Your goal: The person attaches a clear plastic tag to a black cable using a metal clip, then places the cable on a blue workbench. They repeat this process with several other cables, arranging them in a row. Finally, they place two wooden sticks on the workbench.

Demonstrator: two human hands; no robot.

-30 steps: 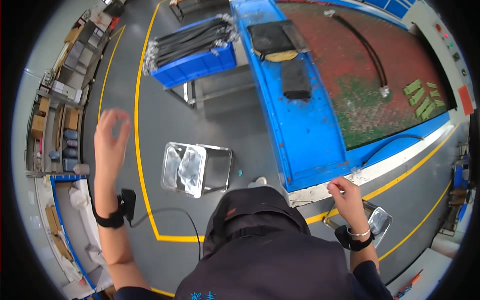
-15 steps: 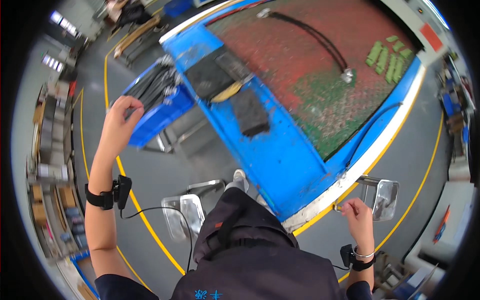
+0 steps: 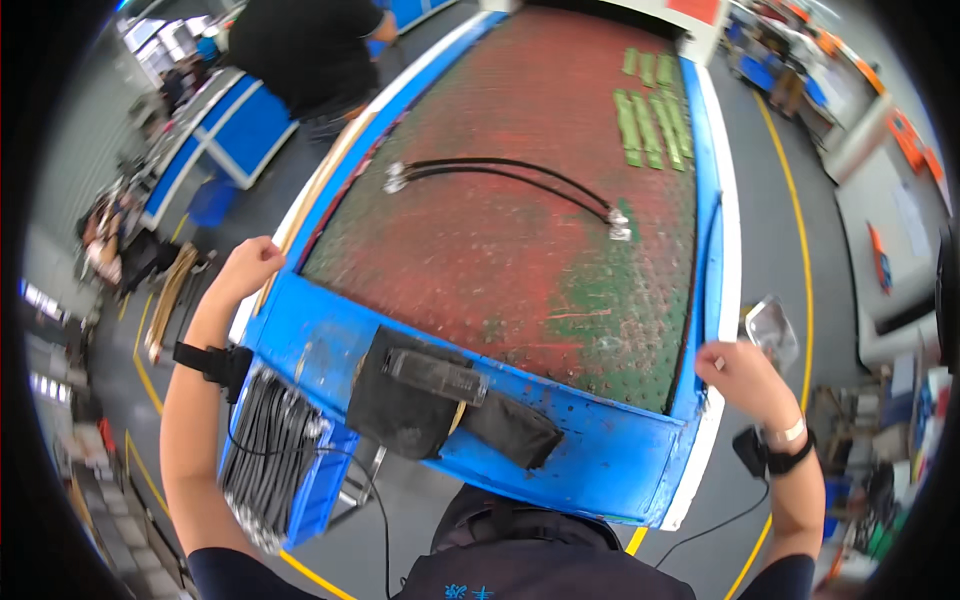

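My left hand [image 3: 248,268] hovers by the left rim of a large blue-edged worktable [image 3: 600,462], its fingers curled in and nothing seen in them. Over the table's right edge is my right hand [image 3: 748,378], likewise curled, with no object showing. Both are apart from the two black hoses [image 3: 510,167] with silvery end fittings, which lie side by side in a curve on the worn red and green bed. Dark pads or cloths [image 3: 395,410] rest on the near blue ledge, with a black rectangular box-like item [image 3: 436,377] on top.
Below my left forearm, a blue bin [image 3: 318,490] is packed with black hoses [image 3: 265,450]. Several green strips [image 3: 650,130] lie at the bed's far right. A person in black [image 3: 300,60] stands beyond the left edge. A metal stool [image 3: 772,330] is on the right.
My view has turned left and I face the table squarely now. Both hands have come to its two sides. The hoses stay lying on the bed.
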